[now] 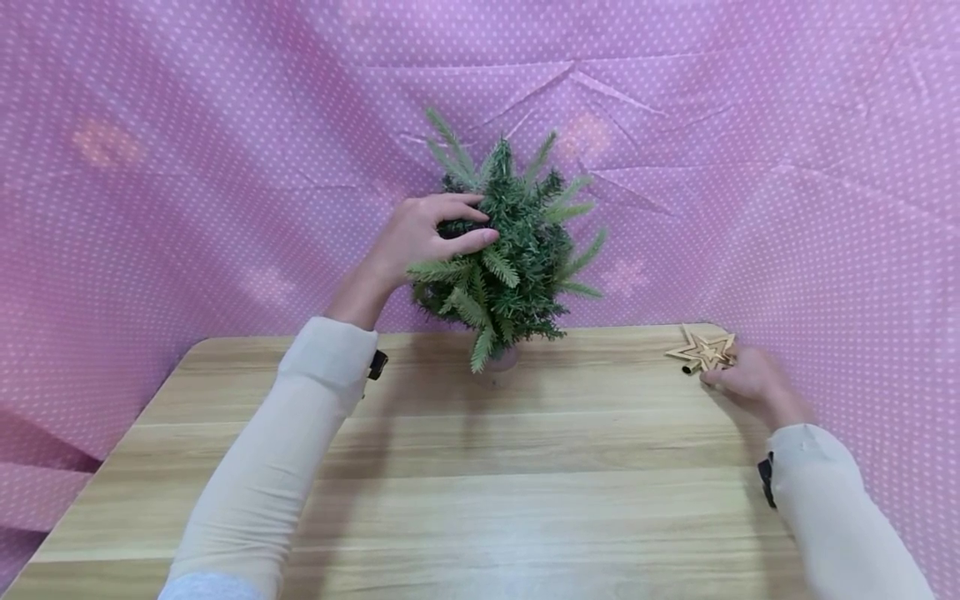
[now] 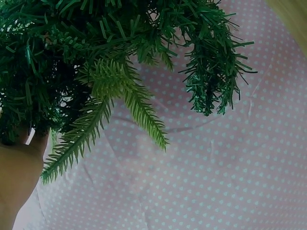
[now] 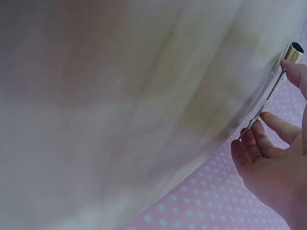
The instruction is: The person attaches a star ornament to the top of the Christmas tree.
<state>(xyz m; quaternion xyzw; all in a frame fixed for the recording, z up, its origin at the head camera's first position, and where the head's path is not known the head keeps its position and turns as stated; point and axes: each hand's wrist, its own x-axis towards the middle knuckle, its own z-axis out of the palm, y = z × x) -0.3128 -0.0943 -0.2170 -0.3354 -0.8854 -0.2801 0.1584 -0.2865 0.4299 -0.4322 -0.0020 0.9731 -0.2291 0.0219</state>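
A small artificial Christmas tree (image 1: 517, 242) stands upright near the table's back edge, with dark green foliage and lighter sprigs. My left hand (image 1: 431, 229) rests against its upper left side, thumb and fingers extended and slightly bent among the branches. Foliage (image 2: 96, 43) covers those fingertips in the left wrist view. At the table's back right corner, my right hand (image 1: 753, 379) holds a gold star tree topper (image 1: 705, 350) by its right side. In the right wrist view the star is edge-on, its short gold tube (image 3: 293, 53) beside the thumb and my other fingertips along its edge.
The wood-grain table (image 1: 480, 517) has rounded back corners. A pink cloth with white dots (image 1: 300, 125) hangs behind and beside it. Under the tree is a pale round base (image 1: 498, 371), partly hidden by branches.
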